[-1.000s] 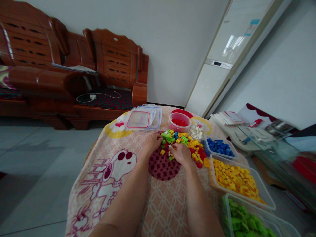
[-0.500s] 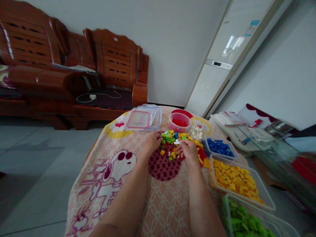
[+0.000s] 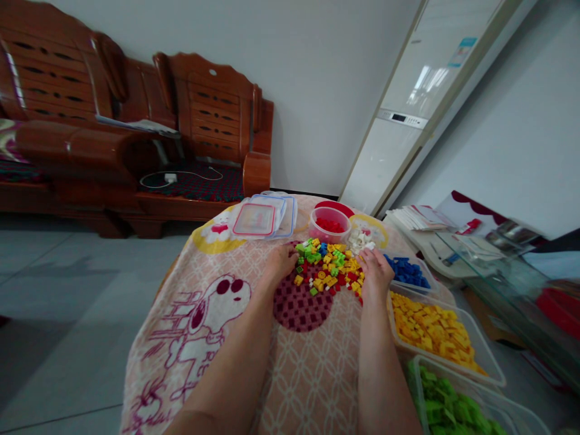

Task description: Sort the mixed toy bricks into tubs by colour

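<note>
Head view: the key relation is judged to be that between the white brick (image 3: 370,246), at the fingertips of the right hand (image 3: 376,275), and the white pile (image 3: 359,238), which is found at about 11 o'clock from that hand. The brick is placed at the near right edge of the pile; whether the two touch cannot be made out. The pile lies well apart from the left hand (image 3: 281,261), between 2 and 3 o'clock, so the right is the nearer. The brick's long axis cannot be read, and whether it is pinched or only touched by the fingertips cannot be told. The hands are set well apart, with the mixed heap (image 3: 338,260) spread between them: at 3 o'clock from the left, at 9 from the right. The heap's left edge appears to be touched by the curled left hand; whether anything is gripped there is hidden. Within the heap no common axis is shown. From the right hand, the red tub (image 3: 322,237) is seen at 10 o'clock, the blue box (image 3: 415,292) at 3, partly covered by that hand, the yellow box (image 3: 484,347) at 4, and the green box (image 3: 419,386) near 5.
</note>
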The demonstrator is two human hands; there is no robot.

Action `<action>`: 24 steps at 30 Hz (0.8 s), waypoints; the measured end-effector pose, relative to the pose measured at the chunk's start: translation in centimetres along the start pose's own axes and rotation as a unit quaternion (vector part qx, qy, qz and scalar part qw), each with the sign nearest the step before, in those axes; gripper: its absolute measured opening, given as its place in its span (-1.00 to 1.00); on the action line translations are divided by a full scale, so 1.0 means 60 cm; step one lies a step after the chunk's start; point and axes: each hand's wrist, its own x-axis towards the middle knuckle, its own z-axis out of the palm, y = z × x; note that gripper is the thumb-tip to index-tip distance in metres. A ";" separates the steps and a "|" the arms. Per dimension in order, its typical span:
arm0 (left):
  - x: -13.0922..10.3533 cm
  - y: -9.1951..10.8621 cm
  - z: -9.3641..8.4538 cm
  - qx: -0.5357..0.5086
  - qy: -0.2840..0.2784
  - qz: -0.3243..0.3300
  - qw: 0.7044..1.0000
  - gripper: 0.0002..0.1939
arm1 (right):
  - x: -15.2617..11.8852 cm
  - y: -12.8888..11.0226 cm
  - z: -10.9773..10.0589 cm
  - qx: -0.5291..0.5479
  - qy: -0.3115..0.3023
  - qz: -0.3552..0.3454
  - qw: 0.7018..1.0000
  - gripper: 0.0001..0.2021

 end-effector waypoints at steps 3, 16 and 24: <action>0.002 -0.002 0.002 0.000 0.003 -0.002 1.000 -0.74 | -0.003 0.001 0.001 -0.019 -0.013 -0.005 1.000 -0.39; 0.002 -0.002 0.003 -0.007 0.003 0.002 1.000 -0.74 | -0.072 -0.032 0.038 -0.340 -0.389 0.134 0.846 -0.76; 0.001 0.000 0.002 0.000 0.004 -0.003 1.000 -0.73 | -0.091 -0.022 0.058 -0.538 -0.444 -0.055 0.714 -0.80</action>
